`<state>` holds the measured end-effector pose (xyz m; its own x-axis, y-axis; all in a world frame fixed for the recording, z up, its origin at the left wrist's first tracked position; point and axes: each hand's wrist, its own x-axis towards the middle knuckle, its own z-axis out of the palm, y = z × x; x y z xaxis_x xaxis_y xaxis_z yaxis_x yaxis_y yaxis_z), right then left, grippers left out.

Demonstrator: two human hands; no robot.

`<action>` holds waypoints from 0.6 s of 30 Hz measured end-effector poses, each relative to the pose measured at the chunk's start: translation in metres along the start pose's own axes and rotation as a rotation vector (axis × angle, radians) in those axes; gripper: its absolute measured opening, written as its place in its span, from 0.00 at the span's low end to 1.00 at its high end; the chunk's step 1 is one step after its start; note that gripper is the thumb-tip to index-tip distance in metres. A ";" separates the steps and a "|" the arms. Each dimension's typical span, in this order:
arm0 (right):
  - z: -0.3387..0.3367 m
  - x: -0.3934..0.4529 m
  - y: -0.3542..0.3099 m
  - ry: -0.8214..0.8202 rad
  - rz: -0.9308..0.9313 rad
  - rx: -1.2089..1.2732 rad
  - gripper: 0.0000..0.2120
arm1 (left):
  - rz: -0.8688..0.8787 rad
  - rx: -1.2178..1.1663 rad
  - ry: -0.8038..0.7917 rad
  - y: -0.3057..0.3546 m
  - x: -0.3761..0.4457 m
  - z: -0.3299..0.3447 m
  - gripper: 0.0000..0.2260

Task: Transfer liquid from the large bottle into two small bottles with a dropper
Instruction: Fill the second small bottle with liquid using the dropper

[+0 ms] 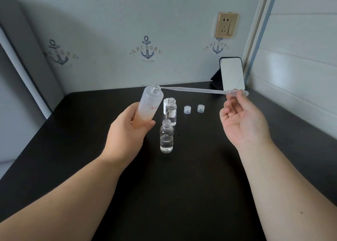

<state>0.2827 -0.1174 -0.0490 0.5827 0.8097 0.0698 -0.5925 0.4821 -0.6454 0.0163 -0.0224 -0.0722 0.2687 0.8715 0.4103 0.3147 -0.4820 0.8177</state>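
While the left hand (127,129) grips the frosted large bottle (150,104) by its lower half and tilts its open neck toward two o'clock, the right hand (240,120) pinches the bulb of a clear plastic dropper (197,90) between thumb and fingertips, the long stem lying almost level with its tip just at the bottle's mouth. Both are held up over the black table (182,195). Directly at six o'clock from the raised bottle stand the two small bottles, uncapped: the near small bottle (166,137) holds a shallow pool of clear liquid, and the far small bottle (171,112), just behind it, shows liquid too, though its level is hard to read. Two translucent caps (194,109) sit at three o'clock of the far bottle, and a white cap (165,104) stands half hidden behind it. A small mirror (232,75) leans at the back right corner. The step in hand appears to be the draw: the tip has to pass down the narrow neck to reach the liquid pooled low in the tilted bottle, which calls for steady alignment and a squeezed bulb released only once submerged.
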 end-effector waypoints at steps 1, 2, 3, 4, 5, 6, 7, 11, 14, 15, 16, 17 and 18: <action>0.000 0.000 0.000 0.000 -0.003 -0.004 0.07 | 0.007 0.011 0.005 0.001 0.000 0.000 0.16; 0.000 0.000 -0.001 0.001 -0.006 -0.008 0.07 | 0.014 0.020 0.010 0.001 0.000 -0.001 0.16; 0.000 0.000 -0.001 0.004 -0.010 -0.009 0.07 | 0.021 0.028 0.014 0.001 0.000 -0.001 0.16; 0.000 0.000 -0.001 0.009 -0.015 -0.008 0.06 | 0.028 0.037 0.020 0.001 0.001 -0.001 0.16; 0.000 -0.001 -0.001 0.015 -0.019 -0.006 0.06 | 0.034 0.048 0.027 0.000 0.001 -0.001 0.16; 0.000 -0.001 -0.001 0.022 -0.023 -0.002 0.07 | 0.037 0.057 0.033 0.000 0.001 -0.001 0.16; 0.000 -0.001 -0.001 0.029 -0.026 0.001 0.07 | 0.036 0.063 0.037 0.000 0.002 -0.001 0.16; 0.000 -0.001 -0.002 0.036 -0.030 0.009 0.07 | 0.023 0.092 0.037 -0.003 0.003 -0.002 0.15; 0.001 -0.002 -0.002 0.027 -0.033 -0.024 0.08 | 0.035 0.123 0.038 -0.004 0.004 -0.002 0.15; 0.001 -0.002 -0.002 0.029 -0.035 -0.026 0.08 | 0.037 0.130 0.038 -0.004 0.004 -0.002 0.16; 0.001 -0.002 -0.002 0.033 -0.037 -0.026 0.08 | 0.037 0.138 0.038 -0.004 0.004 -0.002 0.16; 0.001 -0.002 -0.002 0.036 -0.038 -0.026 0.08 | 0.038 0.149 0.040 -0.004 0.004 -0.002 0.17; 0.001 -0.002 -0.002 0.037 -0.040 -0.029 0.08 | 0.043 0.165 0.044 -0.005 0.004 -0.002 0.16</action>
<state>0.2825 -0.1198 -0.0469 0.6265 0.7765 0.0680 -0.5523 0.5037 -0.6643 0.0137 -0.0163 -0.0732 0.2459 0.8513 0.4635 0.4498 -0.5239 0.7234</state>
